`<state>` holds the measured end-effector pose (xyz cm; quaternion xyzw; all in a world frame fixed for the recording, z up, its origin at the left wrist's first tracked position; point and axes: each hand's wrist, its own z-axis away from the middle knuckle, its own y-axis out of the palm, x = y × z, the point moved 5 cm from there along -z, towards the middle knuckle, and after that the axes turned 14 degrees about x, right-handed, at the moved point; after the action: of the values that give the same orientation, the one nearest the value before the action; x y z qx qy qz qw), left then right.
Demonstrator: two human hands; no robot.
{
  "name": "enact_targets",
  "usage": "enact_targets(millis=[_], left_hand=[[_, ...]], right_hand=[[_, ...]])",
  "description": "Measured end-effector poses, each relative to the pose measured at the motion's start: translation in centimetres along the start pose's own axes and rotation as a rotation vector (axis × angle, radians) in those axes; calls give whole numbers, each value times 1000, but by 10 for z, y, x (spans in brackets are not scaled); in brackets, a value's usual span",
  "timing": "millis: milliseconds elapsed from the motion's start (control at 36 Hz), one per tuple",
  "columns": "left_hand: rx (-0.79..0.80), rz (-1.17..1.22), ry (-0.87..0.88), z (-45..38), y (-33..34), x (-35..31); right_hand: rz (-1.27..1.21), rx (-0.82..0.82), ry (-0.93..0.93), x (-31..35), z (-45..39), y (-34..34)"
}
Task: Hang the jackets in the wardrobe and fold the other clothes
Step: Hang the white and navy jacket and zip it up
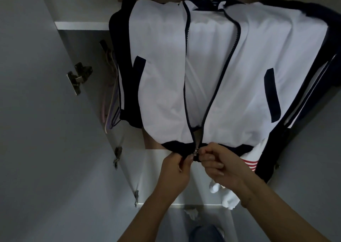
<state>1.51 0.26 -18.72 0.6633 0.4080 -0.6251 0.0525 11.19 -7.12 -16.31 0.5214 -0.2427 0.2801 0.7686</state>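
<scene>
A white jacket [162,75] with dark navy sleeves, pocket trims and hem hangs inside the wardrobe, filling the upper middle of the head view. Its zipper [195,151] is open along the whole front, and the slider sits at the bottom hem. My left hand [177,169] pinches the dark hem just left of the slider. My right hand [215,165] pinches the hem and zipper end just right of it. The hanger is hidden by the collar.
The open wardrobe door [36,112] with metal hinges [79,75] stands at the left. Pale hangers [110,101] hang behind the jacket's left sleeve. A white garment with red stripes [249,165] hangs at the right. White shelves [81,25] cross the wardrobe.
</scene>
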Motion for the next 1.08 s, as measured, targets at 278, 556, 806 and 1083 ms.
enact_targets(millis=[278, 556, 806, 1083], left_hand=[[29, 398, -250, 1, -6, -2], [54, 426, -215, -12, -18, -23], [54, 288, -193, -12, -13, -30], [23, 439, -178, -6, -8, -35]], right_hand=[[549, -131, -158, 16, 2, -5], [410, -181, -336, 3, 16, 0], [448, -305, -606, 3, 24, 2], [611, -289, -525, 17, 22, 3]])
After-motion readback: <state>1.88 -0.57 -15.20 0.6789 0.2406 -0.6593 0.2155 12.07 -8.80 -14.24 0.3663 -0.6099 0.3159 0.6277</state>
